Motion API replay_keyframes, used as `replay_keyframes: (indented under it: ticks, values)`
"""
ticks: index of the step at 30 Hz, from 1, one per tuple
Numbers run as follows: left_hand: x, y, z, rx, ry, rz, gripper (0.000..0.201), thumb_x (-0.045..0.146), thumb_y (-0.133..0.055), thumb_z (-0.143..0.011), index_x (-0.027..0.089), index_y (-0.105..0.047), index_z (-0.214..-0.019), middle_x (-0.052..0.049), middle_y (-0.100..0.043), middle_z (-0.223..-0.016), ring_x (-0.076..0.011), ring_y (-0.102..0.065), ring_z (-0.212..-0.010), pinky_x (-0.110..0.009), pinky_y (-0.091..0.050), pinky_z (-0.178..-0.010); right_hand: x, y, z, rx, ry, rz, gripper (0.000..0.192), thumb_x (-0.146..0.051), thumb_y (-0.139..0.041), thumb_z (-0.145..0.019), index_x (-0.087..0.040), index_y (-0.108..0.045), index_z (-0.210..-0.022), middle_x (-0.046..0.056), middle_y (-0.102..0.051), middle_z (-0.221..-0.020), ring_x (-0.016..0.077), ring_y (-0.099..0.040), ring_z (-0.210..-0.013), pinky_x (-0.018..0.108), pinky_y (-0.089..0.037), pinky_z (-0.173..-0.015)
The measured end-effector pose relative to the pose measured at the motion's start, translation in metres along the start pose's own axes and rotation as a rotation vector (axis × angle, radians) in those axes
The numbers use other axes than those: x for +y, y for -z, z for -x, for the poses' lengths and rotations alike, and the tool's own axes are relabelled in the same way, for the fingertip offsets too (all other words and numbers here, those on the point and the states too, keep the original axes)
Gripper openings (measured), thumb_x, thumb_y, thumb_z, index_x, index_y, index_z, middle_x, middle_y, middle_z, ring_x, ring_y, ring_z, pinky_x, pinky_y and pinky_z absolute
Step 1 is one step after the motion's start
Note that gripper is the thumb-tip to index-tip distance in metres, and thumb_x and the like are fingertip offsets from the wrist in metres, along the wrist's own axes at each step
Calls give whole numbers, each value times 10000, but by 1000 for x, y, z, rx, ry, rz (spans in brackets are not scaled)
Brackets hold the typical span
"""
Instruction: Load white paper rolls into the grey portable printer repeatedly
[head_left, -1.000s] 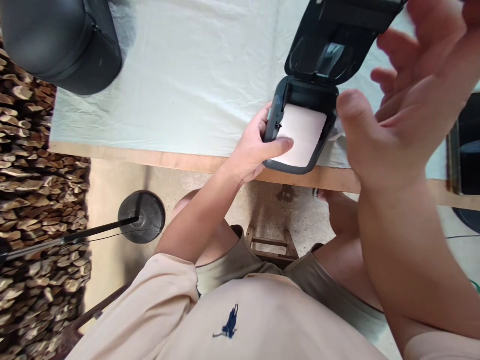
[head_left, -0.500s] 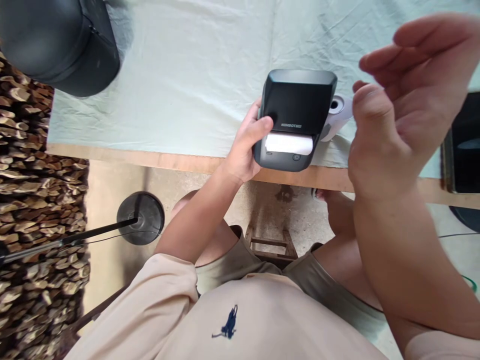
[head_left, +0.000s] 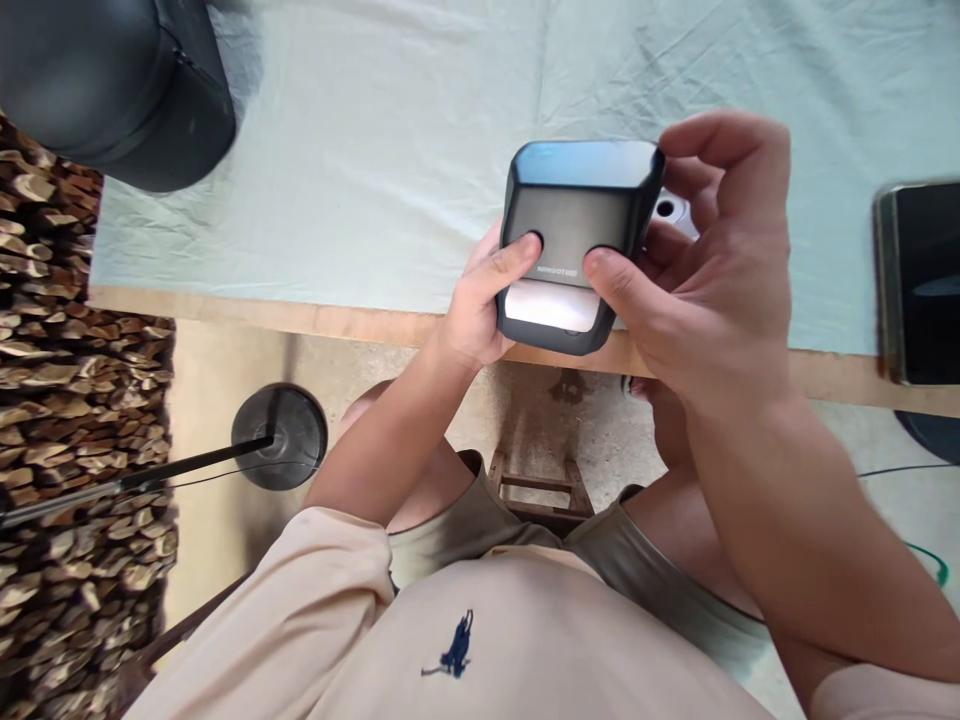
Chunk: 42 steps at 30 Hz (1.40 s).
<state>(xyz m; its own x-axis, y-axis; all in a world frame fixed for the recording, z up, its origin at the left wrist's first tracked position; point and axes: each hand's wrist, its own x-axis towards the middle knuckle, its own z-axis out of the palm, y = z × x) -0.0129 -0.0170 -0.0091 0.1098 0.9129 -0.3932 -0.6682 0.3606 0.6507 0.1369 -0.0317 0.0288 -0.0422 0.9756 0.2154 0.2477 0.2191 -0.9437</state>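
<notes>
Your little dark label printer [head_left: 576,215] has its lid shut. It's tilted up at the table's near edge, white paper showing at the slot.

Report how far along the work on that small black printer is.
Done: the printer has its lid down, with white paper showing at the slot. In hand: left hand and right hand both hold it, thumbs pressing on the lid, above the table edge. Left: whether the lid has latched cannot be told; another roll lies behind.

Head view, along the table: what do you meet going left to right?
Black round case → left hand → dark label printer → right hand → dark framed object at the right edge.
</notes>
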Motion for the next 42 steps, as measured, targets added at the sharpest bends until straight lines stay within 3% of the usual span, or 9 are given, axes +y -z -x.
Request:
replay_keyframes:
  ticks: [4, 7, 14, 20, 24, 28, 33, 38, 42]
  values:
    - [2, -4, -3, -236, 20, 17, 409, 468, -365, -953, 148, -618, -925, -98, -693, -1141, -310, -497, -1409, -411, -534, -1057, 0, 9, 1, -19, 111, 320, 434, -311, -573, -853, -290, -429, -1262, 11, -491, -1344, 202, -468, -1373, 459, -501, -1111]
    - [1, -5, -6, -204, 22, 15, 307, 384, -396, -916, 163, -610, -898, -78, -712, -1083, -294, -512, -1394, -395, -540, -1046, 1, 15, 0, -64, 158, 412, 503, -294, -569, -844, -324, -410, -1321, 0, -461, -1422, 216, -388, -1459, 476, -465, -1174]
    - [-2, 0, -13, -17, 59, -26, 126, 246, -526, -860, 238, -576, -745, -61, -733, -810, -245, -566, -1330, -263, -548, -987, 6, 17, -3, -156, 93, 382, 648, -220, -598, -788, -362, -366, -1376, -40, -433, -1474, 199, -434, -1428, 421, -528, -1148]
    - [0, 0, -13, -197, 40, -15, 248, 250, -500, -901, 167, -569, -679, -32, -658, -677, -249, -662, -1196, -296, -572, -979, 3, 27, -3, -201, 103, 386, 704, -259, -679, -787, -398, -367, -1402, -56, -409, -1503, 198, -438, -1417, 410, -512, -1173]
    - [2, -6, -9, -263, 60, -4, 361, 421, -417, -961, 163, -625, -816, -46, -716, -861, -254, -619, -1275, -333, -558, -1017, -3, 28, -3, -36, 99, 458, 643, -372, -755, -751, -296, -470, -1322, 27, -501, -1372, 202, -560, -1257, 355, -607, -939]
    - [0, -8, -8, -390, 50, -75, 374, 349, -362, -990, 133, -668, -974, -70, -725, -938, -278, -646, -1233, -365, -553, -1011, -12, 24, -2, 212, 109, 426, 327, -409, -588, -900, -204, -540, -1150, 2, -551, -1213, 49, -630, -826, 265, -554, -712]
    - [-1, -5, -10, -362, 79, -134, 290, 213, -379, -994, 144, -655, -1055, -62, -728, -978, -275, -650, -1221, -388, -533, -1046, -9, 21, -3, 286, 214, 272, 259, -288, -531, -928, -216, -516, -1176, 12, -536, -1217, 72, -662, -978, 201, -510, -645]
    - [0, -6, -6, -326, 58, -214, 188, 281, -491, -979, 188, -653, -1001, -15, -688, -862, -258, -651, -1227, -325, -560, -1001, -1, 26, -5, 14, 177, 673, 164, -246, -520, -876, -195, -620, -996, -14, -673, -933, 115, -648, -828, 296, -511, -705]
    - [0, -5, -5, -399, 43, -293, 187, 262, -504, -976, 198, -645, -1081, 0, -699, -906, -203, -724, -1025, -250, -584, -816, -7, 28, -4, -118, 69, 916, 276, -365, -548, -860, -258, -647, -1095, -18, -688, -886, 148, -606, -737, 319, -451, -678]
